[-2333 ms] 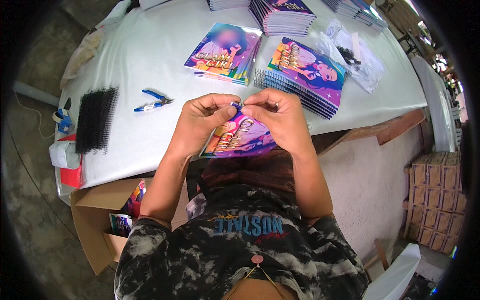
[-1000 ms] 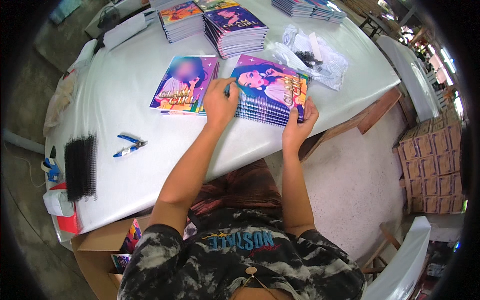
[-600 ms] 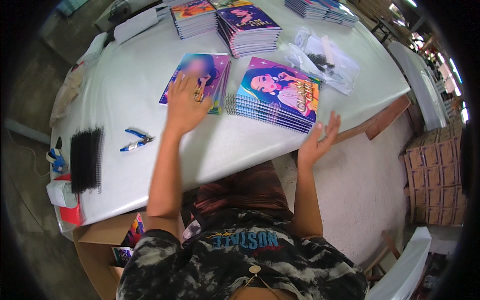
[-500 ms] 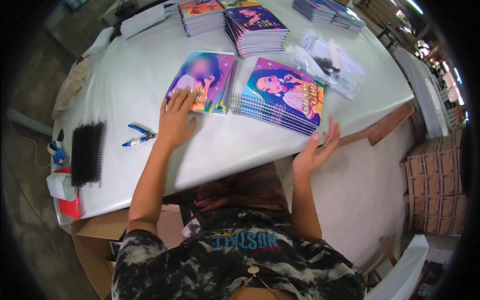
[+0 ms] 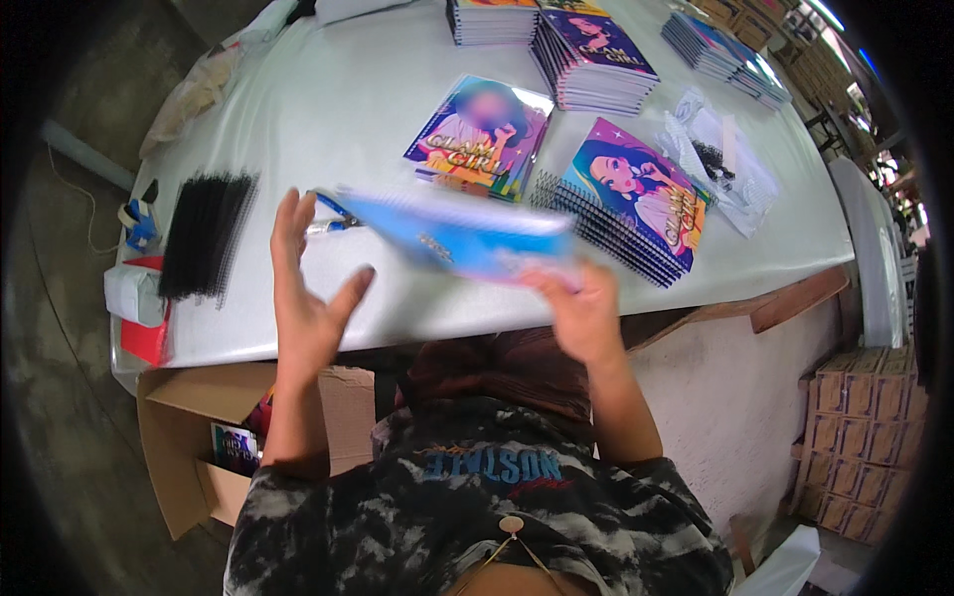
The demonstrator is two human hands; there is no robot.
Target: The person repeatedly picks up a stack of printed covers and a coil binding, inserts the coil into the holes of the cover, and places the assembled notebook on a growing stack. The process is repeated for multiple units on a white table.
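My right hand [image 5: 581,308] grips the right end of a blue notebook [image 5: 467,238], blurred by motion and held tilted above the table's near side. To its left, my left hand [image 5: 310,308] is raised and empty, fingers up and thumb spread. Beyond the held notebook lies a pile of illustrated notebooks [image 5: 482,139]; no spiral binding shows on it. On the right rests a stack of spiral-bound notebooks [image 5: 641,199], coils facing near-left. Blue-handled pliers [image 5: 333,211] lie just behind my left hand, partly covered by the held notebook.
A bundle of black binding coils [image 5: 209,236] lies at the left of the white-covered table [image 5: 397,328]. Taller notebook stacks [image 5: 596,60] stand at the back, near a clear plastic bag [image 5: 740,179]. An open cardboard box [image 5: 199,397] sits below the left edge, stacked cartons [image 5: 860,437] at right.
My left hand has left the unbound pile and moved nearer, now open. My right hand has moved inward and now holds a blue notebook. The view has shifted.
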